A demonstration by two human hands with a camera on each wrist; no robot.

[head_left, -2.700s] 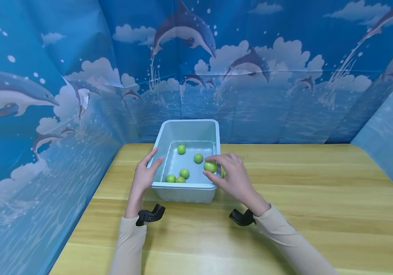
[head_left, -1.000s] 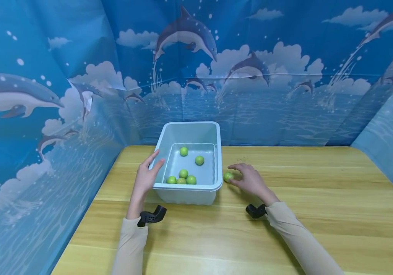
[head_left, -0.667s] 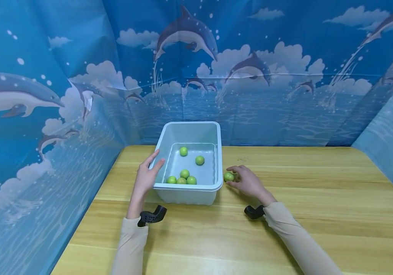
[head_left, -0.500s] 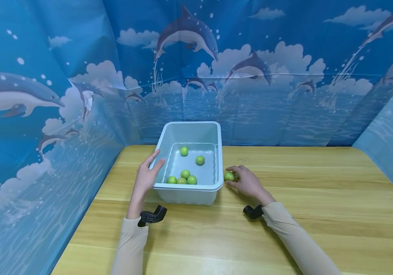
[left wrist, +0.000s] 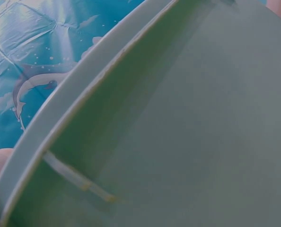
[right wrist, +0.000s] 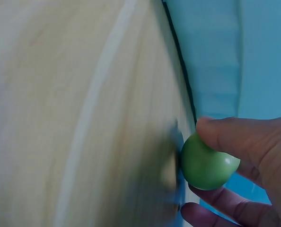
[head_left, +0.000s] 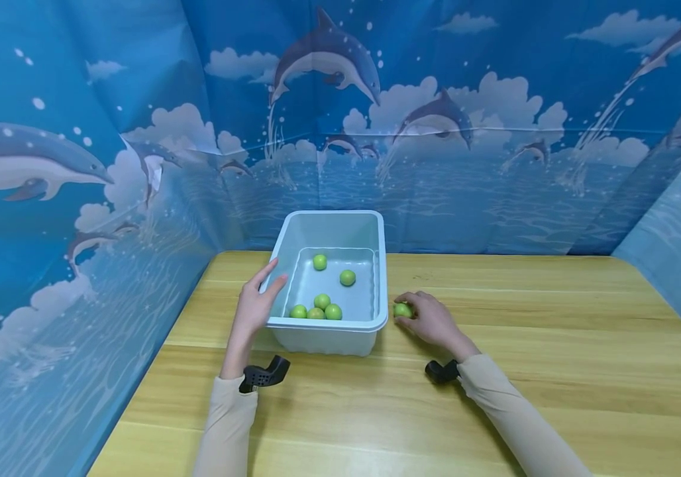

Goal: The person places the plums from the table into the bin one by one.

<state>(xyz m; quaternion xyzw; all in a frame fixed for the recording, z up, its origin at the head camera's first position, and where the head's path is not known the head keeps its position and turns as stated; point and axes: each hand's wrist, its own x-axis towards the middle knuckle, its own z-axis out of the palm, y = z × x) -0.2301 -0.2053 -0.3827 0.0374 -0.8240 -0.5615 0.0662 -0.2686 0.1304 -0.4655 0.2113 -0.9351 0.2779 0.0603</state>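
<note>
A pale blue plastic box [head_left: 316,339] stands on the wooden table, with several small round green fruits lying in it, such as one fruit [head_left: 348,277]. My left hand [head_left: 251,306] holds the box's left rim, thumb on the inner side. In the left wrist view the box's wall and rim [left wrist: 91,80] fill most of the picture. Right of the box, my right hand [head_left: 432,319] pinches another green fruit [head_left: 403,310] low over the table. The right wrist view shows that smooth fruit [right wrist: 209,163] between thumb and fingers.
The wooden table [head_left: 531,344] extends to the right and front. A blue dolphin-print sheet [head_left: 436,172] hangs along the back and both sides. A black wrist device [head_left: 265,373] sits on the left wrist, and another black device [head_left: 442,371] on the right.
My right hand left one fruit in the box, moved right, and closed on a fruit outside it, which has since shifted slightly right. My left hand stays at the rim.
</note>
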